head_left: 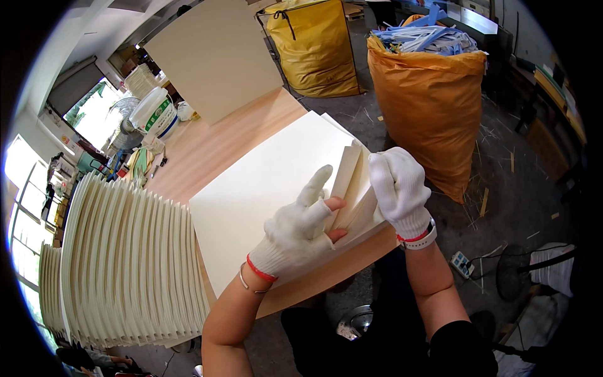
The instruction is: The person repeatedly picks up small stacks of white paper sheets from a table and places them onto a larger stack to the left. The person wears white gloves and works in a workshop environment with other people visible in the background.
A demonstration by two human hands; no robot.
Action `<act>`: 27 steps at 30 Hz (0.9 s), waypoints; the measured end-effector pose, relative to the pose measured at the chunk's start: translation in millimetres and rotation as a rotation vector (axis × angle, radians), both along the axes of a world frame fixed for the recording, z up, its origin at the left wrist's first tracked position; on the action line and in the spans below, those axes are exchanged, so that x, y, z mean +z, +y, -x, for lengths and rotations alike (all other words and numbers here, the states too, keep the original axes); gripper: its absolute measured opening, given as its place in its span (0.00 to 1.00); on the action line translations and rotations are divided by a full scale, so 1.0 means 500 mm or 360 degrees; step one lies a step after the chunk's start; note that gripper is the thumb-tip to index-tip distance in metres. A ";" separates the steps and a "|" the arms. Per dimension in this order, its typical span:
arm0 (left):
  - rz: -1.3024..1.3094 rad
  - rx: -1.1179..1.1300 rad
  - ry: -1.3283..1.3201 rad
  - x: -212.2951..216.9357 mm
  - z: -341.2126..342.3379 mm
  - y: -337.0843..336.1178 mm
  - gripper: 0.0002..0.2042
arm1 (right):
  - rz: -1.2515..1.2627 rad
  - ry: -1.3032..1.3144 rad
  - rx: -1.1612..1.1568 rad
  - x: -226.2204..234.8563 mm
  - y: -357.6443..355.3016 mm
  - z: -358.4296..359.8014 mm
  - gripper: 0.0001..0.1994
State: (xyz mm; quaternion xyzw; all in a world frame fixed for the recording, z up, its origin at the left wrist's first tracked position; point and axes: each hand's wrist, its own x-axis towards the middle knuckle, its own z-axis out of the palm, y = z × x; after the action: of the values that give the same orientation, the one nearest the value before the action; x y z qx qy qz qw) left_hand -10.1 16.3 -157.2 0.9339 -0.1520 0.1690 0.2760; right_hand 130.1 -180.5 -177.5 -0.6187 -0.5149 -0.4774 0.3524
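A stack of large white sheets [264, 182] lies on the wooden table in front of me, its right edge bent up in narrow folded flaps [347, 168]. My left hand [300, 229], in a white knit glove with two bare fingertips, rests on the sheets. Its fingers are apart, and the bare tips touch the foot of the nearest flap. My right hand [398, 188], gloved too, is closed in a fist at the right edge of the sheets, against the outer flaps. What lies inside that fist is hidden.
Many-layered cream folded boards [132, 264] stand at the left. A big tan board [213, 56] rises behind the wooden table [245, 116]. Beyond are a white bucket [154, 113], a yellow bag [314, 50] and an orange sack [427, 107] of strips. A power strip [461, 265] lies on the floor.
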 end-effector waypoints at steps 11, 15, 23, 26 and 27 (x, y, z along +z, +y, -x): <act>-0.0116 -0.0022 -0.0009 0.004 0.008 -0.004 0.26 | 0.0093 0.0169 0.0230 0.014 0.000 0.003 0.13; -0.0132 -0.0147 0.0013 -0.002 -0.014 0.007 0.24 | -0.0040 0.0010 0.0057 -0.004 0.010 -0.003 0.14; 0.0023 0.0040 0.0013 0.001 0.002 -0.009 0.22 | -0.0035 0.0055 0.0043 -0.006 0.003 0.001 0.14; -0.0065 0.0044 -0.0027 0.001 0.007 -0.009 0.21 | -0.0012 0.0082 0.0207 0.004 0.000 -0.002 0.14; -0.0117 0.0041 -0.0039 0.000 0.008 -0.008 0.22 | 0.0002 0.0089 0.0223 0.006 -0.001 -0.001 0.14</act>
State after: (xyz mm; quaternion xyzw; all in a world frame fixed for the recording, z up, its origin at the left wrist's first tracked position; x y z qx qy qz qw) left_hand -13.8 12.1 -157.0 0.9431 -0.1496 0.1782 0.2375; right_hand 130.6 -180.8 -174.7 -0.5944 -0.5472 -0.4338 0.3988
